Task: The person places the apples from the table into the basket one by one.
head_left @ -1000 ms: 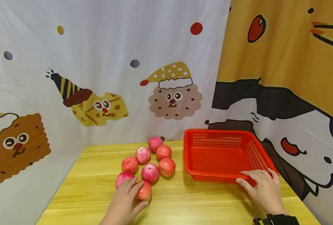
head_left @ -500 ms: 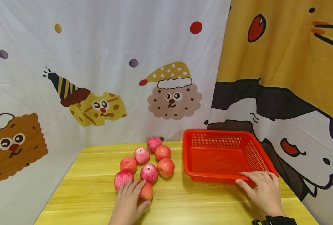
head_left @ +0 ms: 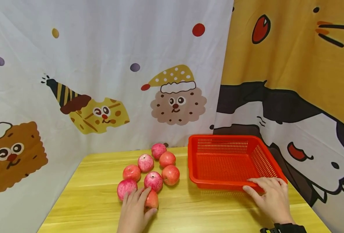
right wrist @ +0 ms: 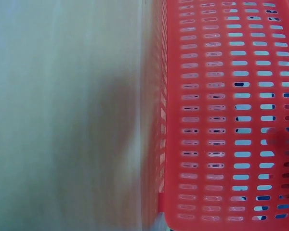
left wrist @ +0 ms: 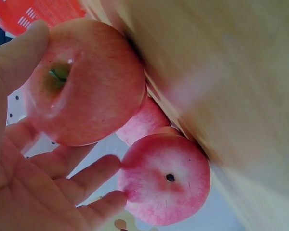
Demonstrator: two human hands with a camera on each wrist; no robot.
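Around a red apple nearest the table's front, my left hand curls its thumb and fingers; in the left wrist view that apple lies between thumb and fingers, its stem facing the camera. Two other fingertips touch or nearly touch a pinker apple. My right hand grips the front rim of a red plastic basket, fingers over the edge and thumb outside. The basket holds nothing visible. The right wrist view shows its slotted wall but not the hand.
Several more apples cluster behind the left hand, among them a striped one and one at the back. All stand on a wooden table. A cartoon-printed curtain hangs close behind the table and basket.
My left hand has shifted slightly right, off the leftmost apple, and the front apple has moved a little right with it. The right hand stays on the basket rim.
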